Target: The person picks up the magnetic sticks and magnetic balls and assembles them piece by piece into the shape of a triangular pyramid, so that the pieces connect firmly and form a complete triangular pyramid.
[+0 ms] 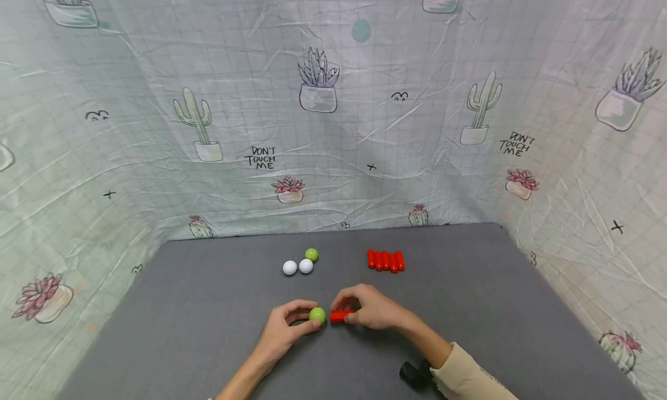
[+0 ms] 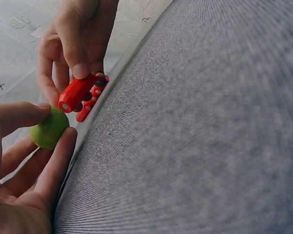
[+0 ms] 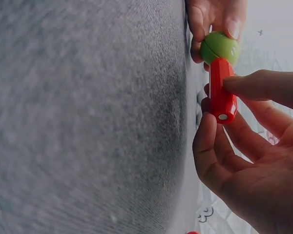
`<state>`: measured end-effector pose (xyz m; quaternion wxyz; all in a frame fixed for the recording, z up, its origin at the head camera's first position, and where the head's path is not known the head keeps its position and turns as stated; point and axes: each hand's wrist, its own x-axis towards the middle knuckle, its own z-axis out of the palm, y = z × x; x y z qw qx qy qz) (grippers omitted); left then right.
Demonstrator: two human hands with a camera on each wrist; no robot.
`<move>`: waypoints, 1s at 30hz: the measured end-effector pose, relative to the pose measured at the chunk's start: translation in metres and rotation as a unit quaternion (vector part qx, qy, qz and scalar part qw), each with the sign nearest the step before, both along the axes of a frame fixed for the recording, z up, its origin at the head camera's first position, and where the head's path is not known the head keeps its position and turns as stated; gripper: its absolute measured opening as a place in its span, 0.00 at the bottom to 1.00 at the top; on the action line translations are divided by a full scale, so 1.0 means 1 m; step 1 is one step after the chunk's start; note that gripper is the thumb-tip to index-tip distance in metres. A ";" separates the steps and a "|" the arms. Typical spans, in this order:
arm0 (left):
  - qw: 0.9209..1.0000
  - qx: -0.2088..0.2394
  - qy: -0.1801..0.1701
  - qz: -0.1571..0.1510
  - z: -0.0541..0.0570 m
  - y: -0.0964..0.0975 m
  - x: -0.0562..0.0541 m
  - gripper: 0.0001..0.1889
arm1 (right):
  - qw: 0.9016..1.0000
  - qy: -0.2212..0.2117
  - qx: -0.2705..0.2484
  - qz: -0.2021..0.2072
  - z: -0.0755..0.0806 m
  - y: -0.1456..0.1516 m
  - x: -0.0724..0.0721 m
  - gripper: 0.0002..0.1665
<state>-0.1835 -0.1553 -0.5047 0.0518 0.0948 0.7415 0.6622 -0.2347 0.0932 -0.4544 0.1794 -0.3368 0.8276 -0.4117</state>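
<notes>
Between its thumb and fingers, my left hand (image 1: 281, 329) pinches a glossy green ball (image 1: 316, 315). My right hand (image 1: 374, 308) grips a short red rod (image 1: 341, 315), ridged along its sides, with a small silvery disc in its end face (image 3: 223, 117). The rod points at the ball from the right. In the head view a narrow gap shows between them; in the right wrist view the rod's far end overlaps the ball, and I cannot tell whether they touch. Both hands are low over the grey tabletop (image 1: 219, 307).
Beyond my hands lie two white balls (image 1: 289, 267) and another green ball (image 1: 311, 254). Several red rods (image 1: 385, 260) lie side by side at the back right. A black object (image 1: 414, 375) is by my right sleeve. A cactus-print cloth (image 1: 344, 134) hangs around the table.
</notes>
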 end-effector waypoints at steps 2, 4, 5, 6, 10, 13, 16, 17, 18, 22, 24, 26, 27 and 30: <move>1.000 0.004 -0.002 -0.005 -0.001 0.000 0.001 0.24 | 1.000 -0.003 0.001 0.000 -0.001 -0.001 0.001 0.18; 1.000 0.009 -0.003 -0.010 -0.002 0.000 0.001 0.24 | 1.000 -0.006 -0.002 0.003 -0.003 -0.003 0.002 0.17; 1.000 0.011 -0.004 -0.011 -0.002 0.000 0.002 0.23 | 1.000 -0.008 -0.003 0.004 -0.004 -0.004 0.002 0.17; 1.000 0.013 -0.003 -0.012 -0.003 0.000 0.002 0.23 | 1.000 -0.010 -0.005 0.005 -0.004 -0.005 0.002 0.17; 1.000 0.011 0.000 -0.013 -0.003 -0.001 0.003 0.23 | 1.000 -0.015 -0.011 0.006 -0.005 -0.006 0.003 0.17; 1.000 0.001 0.009 -0.013 -0.003 -0.001 0.002 0.22 | 1.000 -0.012 -0.012 0.002 -0.004 -0.005 0.003 0.17; 1.000 -0.011 0.020 -0.012 -0.002 -0.001 0.000 0.23 | 1.000 -0.005 -0.011 -0.005 -0.003 -0.004 0.002 0.18; 0.999 -0.016 0.025 -0.012 -0.002 -0.001 0.000 0.23 | 1.000 -0.003 -0.010 -0.008 -0.003 -0.003 0.002 0.18; 0.999 -0.020 0.030 -0.012 -0.002 -0.001 0.000 0.23 | 1.000 -0.001 -0.010 -0.010 -0.003 -0.003 0.001 0.18; 0.999 -0.030 0.039 -0.016 -0.002 -0.001 -0.001 0.22 | 1.000 -0.003 -0.009 -0.012 -0.003 -0.001 -0.001 0.18; 0.998 -0.036 0.044 -0.019 -0.002 -0.002 -0.001 0.22 | 1.000 -0.005 -0.011 -0.014 -0.004 -0.001 -0.001 0.17; 0.998 -0.040 0.047 -0.022 -0.002 -0.002 0.000 0.23 | 1.000 -0.008 -0.012 -0.016 -0.004 0.000 -0.001 0.17; 0.998 -0.042 0.048 -0.024 -0.002 -0.002 0.000 0.23 | 1.000 -0.009 -0.012 -0.017 -0.004 0.000 -0.001 0.17; 0.997 -0.047 0.057 -0.030 -0.002 -0.003 0.000 0.22 | 1.000 -0.010 -0.009 -0.018 -0.005 0.000 -0.002 0.17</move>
